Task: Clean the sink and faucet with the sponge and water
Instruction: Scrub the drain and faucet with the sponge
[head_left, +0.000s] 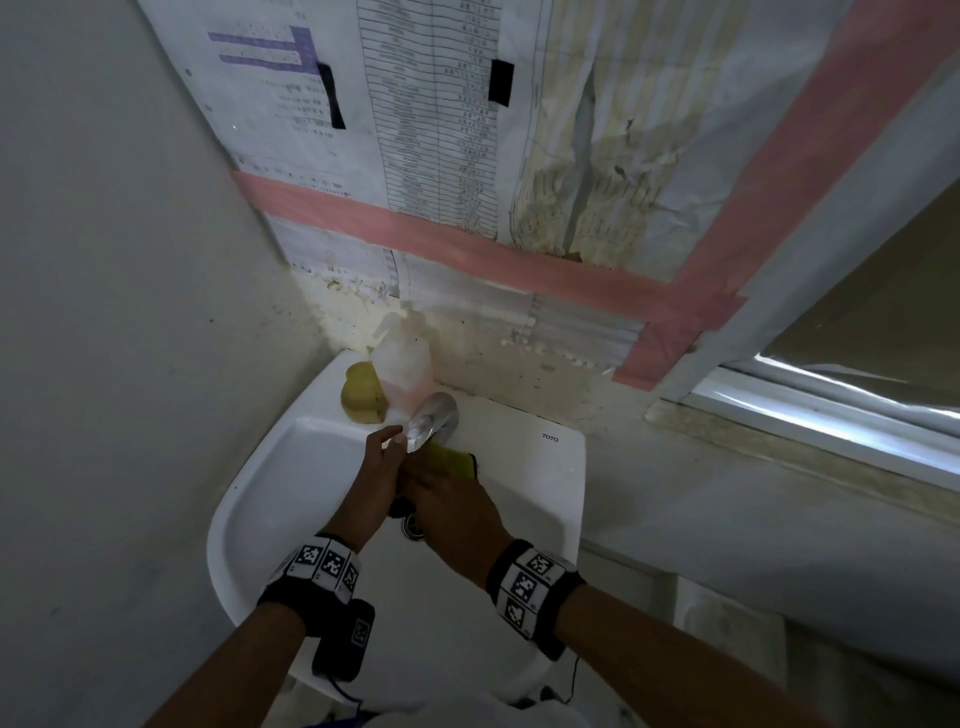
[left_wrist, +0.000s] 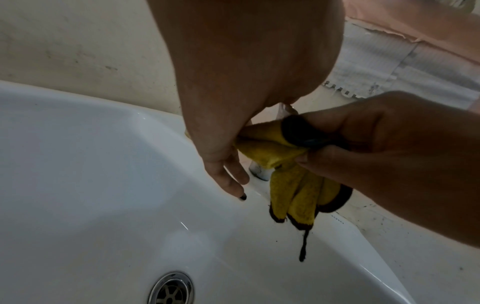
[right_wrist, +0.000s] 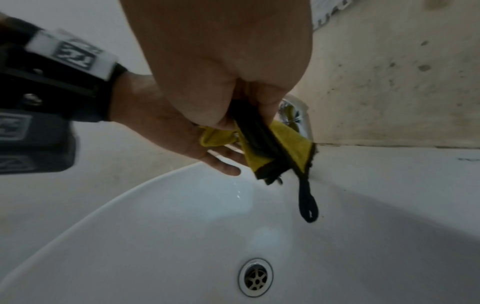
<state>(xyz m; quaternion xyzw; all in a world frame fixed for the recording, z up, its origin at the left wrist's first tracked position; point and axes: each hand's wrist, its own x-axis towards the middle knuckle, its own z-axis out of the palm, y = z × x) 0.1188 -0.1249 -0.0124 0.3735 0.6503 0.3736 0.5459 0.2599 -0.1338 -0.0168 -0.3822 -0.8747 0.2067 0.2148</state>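
A white sink (head_left: 291, 467) sits in a wall corner with a chrome faucet (head_left: 434, 421) at its back rim. My right hand (head_left: 441, 493) pinches a folded yellow cloth (head_left: 460, 461) with a dark edge just under the spout. In the right wrist view the cloth (right_wrist: 285, 144) hangs from my right hand (right_wrist: 249, 107), its black loop dangling over the basin (right_wrist: 182, 226). My left hand (head_left: 382, 457) is beside it, fingers (left_wrist: 228, 174) straight and pointing down, palm against the cloth (left_wrist: 285, 164). A yellow sponge (head_left: 361, 395) lies unheld on the back left rim.
A translucent soap bottle (head_left: 402, 364) stands behind the sponge against the stained wall. The metal drain (right_wrist: 255, 277) lies in the basin floor below the hands. Taped paper sheets cover the wall above. A window ledge (head_left: 831, 415) runs along the right.
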